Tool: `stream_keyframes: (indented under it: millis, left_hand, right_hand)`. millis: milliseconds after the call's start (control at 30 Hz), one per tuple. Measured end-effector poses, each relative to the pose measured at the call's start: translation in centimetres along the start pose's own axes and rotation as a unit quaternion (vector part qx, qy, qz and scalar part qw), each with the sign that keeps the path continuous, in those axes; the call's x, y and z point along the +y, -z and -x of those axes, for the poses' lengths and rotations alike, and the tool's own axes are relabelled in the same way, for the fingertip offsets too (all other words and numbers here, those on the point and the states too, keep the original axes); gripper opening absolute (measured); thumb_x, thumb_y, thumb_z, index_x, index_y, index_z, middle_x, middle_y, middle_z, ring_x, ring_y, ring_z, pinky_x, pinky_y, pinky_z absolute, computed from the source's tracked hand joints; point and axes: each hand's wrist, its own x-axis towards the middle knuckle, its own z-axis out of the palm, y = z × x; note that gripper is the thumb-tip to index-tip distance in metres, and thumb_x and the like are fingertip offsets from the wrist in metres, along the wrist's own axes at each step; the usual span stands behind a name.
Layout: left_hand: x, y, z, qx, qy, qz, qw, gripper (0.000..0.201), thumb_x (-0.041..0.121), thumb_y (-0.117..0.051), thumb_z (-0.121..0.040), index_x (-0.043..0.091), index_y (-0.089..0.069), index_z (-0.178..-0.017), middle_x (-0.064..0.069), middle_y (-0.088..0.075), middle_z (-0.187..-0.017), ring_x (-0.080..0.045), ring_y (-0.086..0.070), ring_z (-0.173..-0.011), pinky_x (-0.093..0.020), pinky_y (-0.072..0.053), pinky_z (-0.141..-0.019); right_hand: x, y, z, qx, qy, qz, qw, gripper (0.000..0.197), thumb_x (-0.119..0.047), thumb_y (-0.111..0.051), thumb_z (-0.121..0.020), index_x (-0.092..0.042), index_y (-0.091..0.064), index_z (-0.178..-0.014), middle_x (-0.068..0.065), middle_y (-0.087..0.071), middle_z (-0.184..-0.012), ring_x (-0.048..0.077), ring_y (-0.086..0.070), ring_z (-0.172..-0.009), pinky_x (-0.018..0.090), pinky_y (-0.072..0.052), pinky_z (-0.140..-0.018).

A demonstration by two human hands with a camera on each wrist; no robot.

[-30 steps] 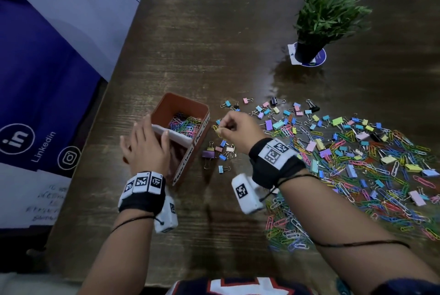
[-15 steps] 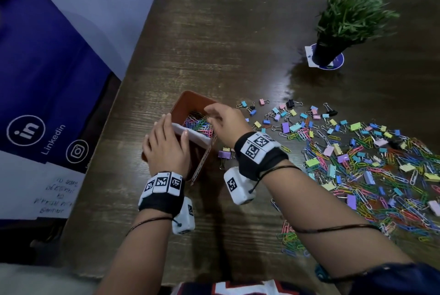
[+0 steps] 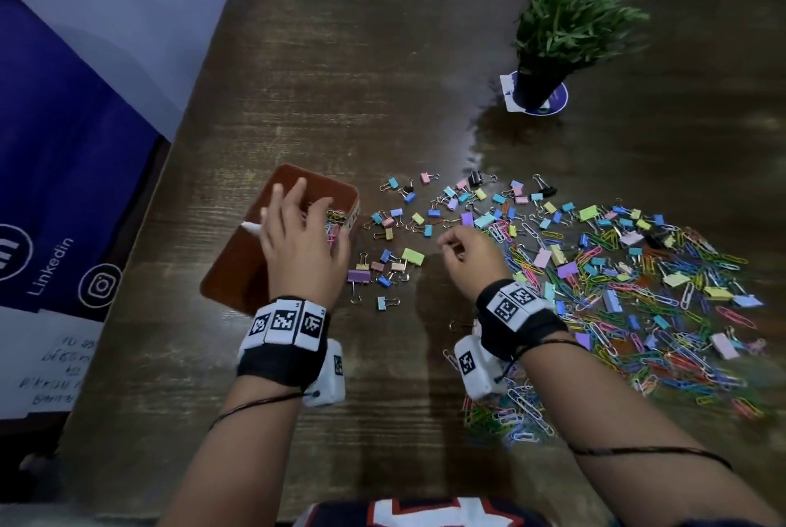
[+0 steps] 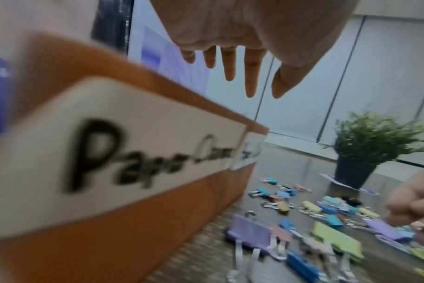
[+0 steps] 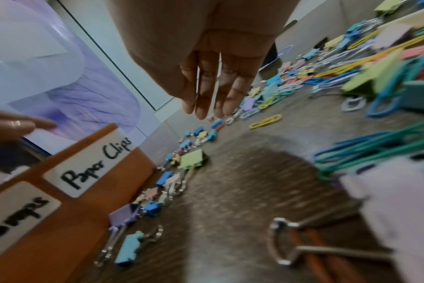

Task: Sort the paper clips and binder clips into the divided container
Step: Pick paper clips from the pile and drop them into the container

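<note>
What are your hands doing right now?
Left hand open over brown divided container. Right hand empty, above scattered pastel binder clips. Nothing blocking.

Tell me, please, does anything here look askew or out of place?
The container seems tipped, its opening leaning toward the loose clips, with the left hand spread over it. A white divider seems to stick out past its left rim.

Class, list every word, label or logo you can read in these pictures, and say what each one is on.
"Paper Clips": white label on the side of the orange container.
"...amps": cut-off second label on the same container.
"Linkedin", beside LinkedIn and Instagram logos: blue banner.
Handwriting on the white sheet: too blurred to read.
Coaster print under the plant pot: too small.
</note>
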Motion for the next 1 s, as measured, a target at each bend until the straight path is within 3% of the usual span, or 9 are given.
stream_keyframes:
  millis: [133, 267, 367, 467, 567, 700, 933, 1000]
  left_hand:
    - [4.2, -2.1, -0.1, -0.031, -0.063, 0.028, 0.997, 0.028, 0.026, -0.062, -0.088, 0.018, -0.064, -0.115, -0.006, -0.046, -0.139, -0.030, -0.024, -0.139, -0.048, -0.025, -0.111]
    - [7.1, -4.9, -0.4, -0.108, -0.090, -0.008, 0.990, 0.028, 0.026, -0.058, -0.090, 0.026, -0.066, -0.117, 0.000, -0.049, -0.129, -0.027, -0.033, -0.124, -0.041, -0.031, -0.100]
    - [8.0, -7.1, -0.9, -0.164, -0.072, -0.023, 0.984, 0.035, 0.027, -0.053, -0.093, 0.031, -0.058, -0.128, 0.002, -0.048, -0.130, -0.025, -0.032, -0.123, -0.037, -0.029, -0.099]
    - [8.7, -8.8, -1.5, -0.195, -0.074, -0.052, 0.977, 0.040, 0.030, -0.050, -0.096, 0.032, -0.051, -0.135, 0.003, -0.048, -0.134, -0.025, -0.032, -0.127, -0.038, -0.028, -0.102]
    - [9.1, -9.9, -2.1, -0.205, -0.093, -0.081, 0.971, 0.040, 0.034, -0.048, -0.096, 0.030, -0.049, -0.136, 0.004, -0.048, -0.136, -0.025, -0.031, -0.129, -0.038, -0.026, -0.103]
    - [9.3, -10.6, -2.5, -0.210, -0.107, -0.122, 0.964, 0.043, 0.037, -0.046, -0.097, 0.028, -0.046, -0.139, 0.002, -0.048, -0.137, -0.024, -0.032, -0.130, -0.039, -0.025, -0.103]
    - [9.6, -11.5, -2.8, -0.187, -0.108, -0.145, 0.966, 0.032, 0.038, -0.049, -0.096, 0.024, -0.056, -0.124, 0.002, -0.052, -0.128, -0.024, -0.037, -0.124, -0.040, -0.023, -0.100]
    - [9.5, -11.5, -2.8, -0.183, -0.112, -0.156, 0.964, 0.030, 0.038, -0.048, -0.096, 0.023, -0.057, -0.120, 0.001, -0.054, -0.126, -0.025, -0.038, -0.123, -0.040, -0.023, -0.099]
  right_hand:
    - [2.5, 0.9, -0.1, -0.011, -0.024, 0.056, 0.998, 0.008, -0.012, -0.056, -0.090, -0.018, -0.061, -0.093, -0.001, -0.059, -0.100, 0.014, -0.057, -0.089, 0.031, -0.050, -0.083]
    - [3.0, 1.6, -0.4, -0.056, -0.033, 0.114, 0.991, 0.008, -0.017, -0.056, -0.090, -0.016, -0.061, -0.097, 0.000, -0.051, -0.104, 0.019, -0.055, -0.100, 0.031, -0.047, -0.086]
    - [2.8, 1.4, -0.7, -0.090, -0.035, 0.164, 0.982, 0.025, -0.020, -0.055, -0.091, -0.015, -0.057, -0.116, 0.006, -0.047, -0.123, 0.026, -0.047, -0.116, 0.039, -0.043, -0.096]
    - [2.9, 1.3, -1.2, -0.128, -0.031, 0.196, 0.972, 0.039, -0.012, -0.052, -0.092, -0.010, -0.047, -0.131, 0.011, -0.039, -0.136, 0.031, -0.039, -0.126, 0.040, -0.037, -0.102]
    - [3.7, 1.7, -1.4, -0.143, -0.013, 0.182, 0.973, 0.031, -0.004, -0.051, -0.091, -0.006, -0.052, -0.122, 0.012, -0.044, -0.128, 0.030, -0.044, -0.120, 0.039, -0.039, -0.097]
    - [4.7, 2.5, -1.4, -0.140, 0.001, 0.157, 0.978, 0.016, -0.007, -0.047, -0.093, -0.004, -0.059, -0.103, 0.011, -0.050, -0.113, 0.028, -0.053, -0.105, 0.037, -0.043, -0.090]
    - [4.8, 3.8, -1.0, -0.161, 0.004, 0.152, 0.975, 0.007, -0.008, -0.054, -0.087, -0.013, -0.050, -0.084, 0.008, -0.052, -0.096, 0.024, -0.053, -0.086, 0.032, -0.043, -0.077]
    - [5.1, 4.0, -1.4, -0.132, -0.016, 0.130, 0.983, 0.009, -0.004, -0.051, -0.086, -0.013, -0.049, -0.088, 0.007, -0.054, -0.091, 0.024, -0.053, -0.084, 0.031, -0.044, -0.073]
